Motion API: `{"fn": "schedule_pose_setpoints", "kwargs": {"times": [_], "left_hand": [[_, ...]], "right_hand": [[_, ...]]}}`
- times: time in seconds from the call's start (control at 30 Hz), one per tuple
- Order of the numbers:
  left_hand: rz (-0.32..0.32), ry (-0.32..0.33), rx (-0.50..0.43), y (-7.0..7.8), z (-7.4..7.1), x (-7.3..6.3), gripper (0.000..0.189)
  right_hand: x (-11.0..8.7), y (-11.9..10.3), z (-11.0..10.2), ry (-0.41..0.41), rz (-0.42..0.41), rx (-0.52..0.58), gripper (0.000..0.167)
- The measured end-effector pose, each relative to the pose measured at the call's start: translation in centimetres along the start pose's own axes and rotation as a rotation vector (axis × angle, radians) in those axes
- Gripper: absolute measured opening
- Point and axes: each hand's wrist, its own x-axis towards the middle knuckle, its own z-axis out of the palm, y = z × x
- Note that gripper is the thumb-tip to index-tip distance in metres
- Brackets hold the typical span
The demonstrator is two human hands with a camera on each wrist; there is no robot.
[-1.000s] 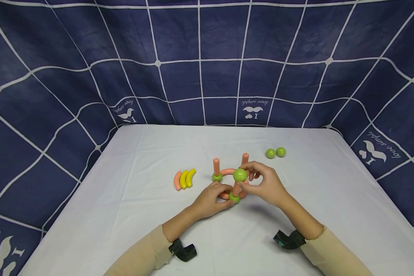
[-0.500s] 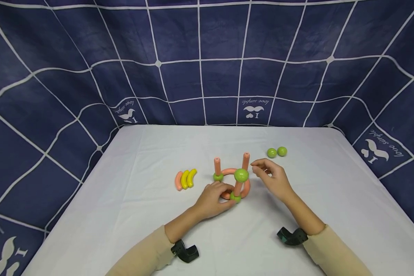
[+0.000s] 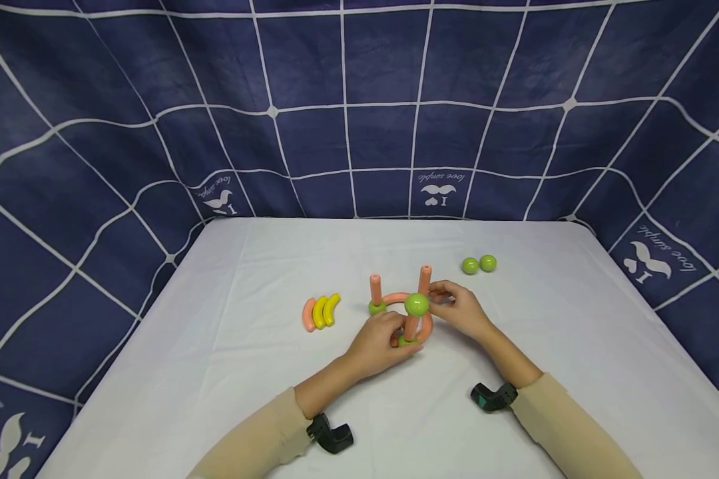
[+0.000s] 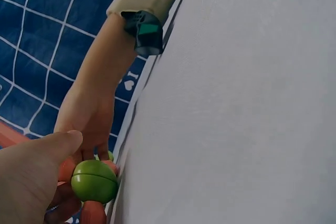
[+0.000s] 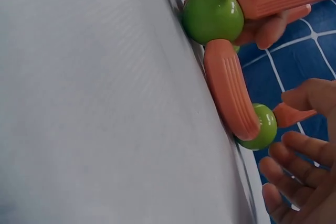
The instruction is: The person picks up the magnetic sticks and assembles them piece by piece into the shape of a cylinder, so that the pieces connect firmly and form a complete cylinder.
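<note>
A toy frame of salmon curved pieces (image 3: 428,326) and green balls stands on the table, with upright salmon sticks at its corners. My left hand (image 3: 373,346) grips the base of the front stick (image 3: 412,326), beside the low green ball (image 5: 212,17). In the right wrist view, its thumb and fingers lie on either side of that stick. Another green ball (image 3: 417,305) tops the front stick. My right hand (image 3: 463,311) is beside the right rear stick (image 3: 424,279), fingers loosely bent around nothing. In the right wrist view its fingers (image 5: 302,163) are near another green ball (image 5: 262,127).
One short salmon curved piece (image 3: 308,315) and two yellow ones (image 3: 325,311) lie left of the frame. Two loose green balls (image 3: 479,265) sit at the back right. A white cloth (image 3: 263,266) covers the table, and a dark blue checked curtain (image 3: 383,136) surrounds it.
My right hand has let go of the green ball atop the front stick, drawn away right, then come back toward the right rear stick. The left hand has shifted slightly right around the base.
</note>
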Motion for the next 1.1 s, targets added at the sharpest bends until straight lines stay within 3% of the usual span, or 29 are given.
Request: {"fn": "schedule_pose_setpoints", "kwargs": {"times": [0.13, 0.3, 0.57, 1.1], "left_hand": [[0.007, 0.023, 0.004, 0.4, 0.2, 0.5, 0.022], [-0.041, 0.031, 0.035, 0.9, 0.3, 0.7, 0.017], [-0.110, -0.021, 0.028, 1.1, -0.2, 0.6, 0.013], [-0.139, 0.015, 0.026, -0.5, -1.6, -0.4, 0.018]], "right_hand": [[0.6, 0.3, 0.5, -0.033, -0.030, -0.035, 0.037], [1.1, 0.8, 0.8, -0.045, -0.055, -0.058, 0.030], [0.6, 0.9, 0.4, -0.036, -0.034, -0.077, 0.031], [-1.2, 0.9, -0.7, -0.086, -0.005, -0.049, 0.030]]}}
